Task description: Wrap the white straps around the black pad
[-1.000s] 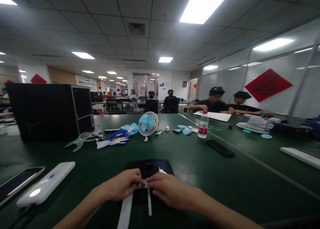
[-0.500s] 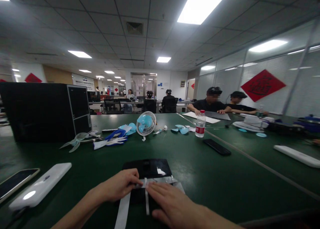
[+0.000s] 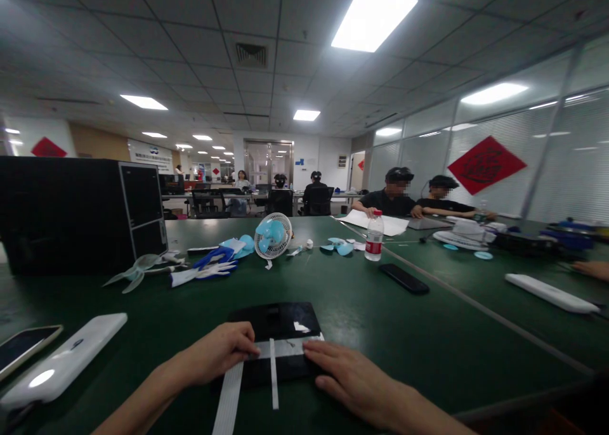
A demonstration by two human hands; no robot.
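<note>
A flat black panel (image 3: 273,316) lies on the table in front of me, with a silver-grey strip of tape (image 3: 289,347) across its middle. My left hand (image 3: 219,354) is closed, fingertips pinched at the tape's left end. My right hand (image 3: 351,379) lies flat with fingers stretched out, its tips on the tape's right end. Crossing the tape is a narrow white strip (image 3: 275,384), which hangs past the panel's near edge. From under my left hand a wider white ribbed strip (image 3: 227,400) runs toward me; its upper end is hidden.
Left are a white power bank-like device (image 3: 71,352), a phone (image 3: 28,346) and a black computer case (image 3: 66,216). Farther back lie gloves (image 3: 204,270), a small fan (image 3: 273,235), a bottle (image 3: 373,237) and a black phone (image 3: 404,278). Two people sit at the far right.
My right hand has slid right along the tape, uncovering its middle and flattening the loose right end. My left hand stays at the left end. The view has shifted slightly.
</note>
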